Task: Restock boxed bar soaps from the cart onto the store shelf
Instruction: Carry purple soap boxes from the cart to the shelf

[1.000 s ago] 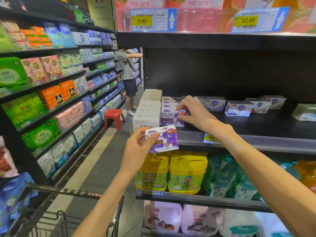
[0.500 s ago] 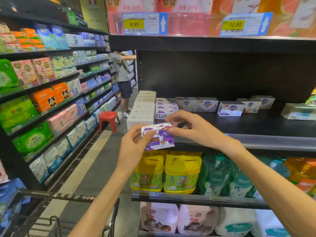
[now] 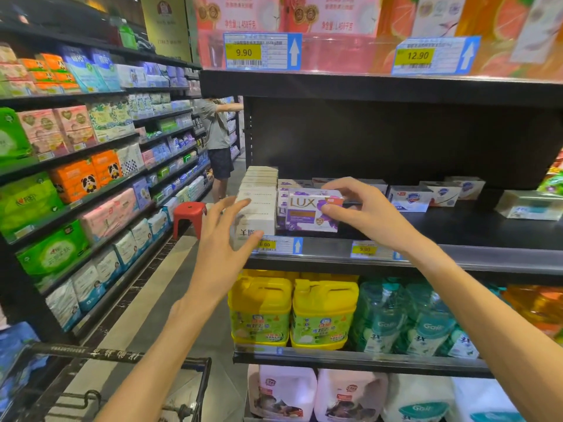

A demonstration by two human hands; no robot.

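Note:
A purple and white Lux soap box point(image 3: 307, 210) stands at the front of the black shelf point(image 3: 457, 257), in a row of like boxes. My right hand point(image 3: 362, 208) grips its right end, fingers over the top and thumb on the front. My left hand point(image 3: 225, 239) hovers open in front of the stack of white soap boxes point(image 3: 259, 205) just left of the Lux row, holding nothing. The cart handle point(image 3: 91, 351) shows at the bottom left; its contents are mostly out of view.
White and blue soap boxes point(image 3: 411, 197) stand further right on the same shelf. Yellow detergent jugs point(image 3: 292, 312) and green bottles fill the shelf below. A person point(image 3: 216, 141) and a red stool point(image 3: 189, 211) are in the aisle to the left.
The Lux box passed from my left hand to my right, and the right hand carried it up onto the shelf front. My left hand let go and spread open.

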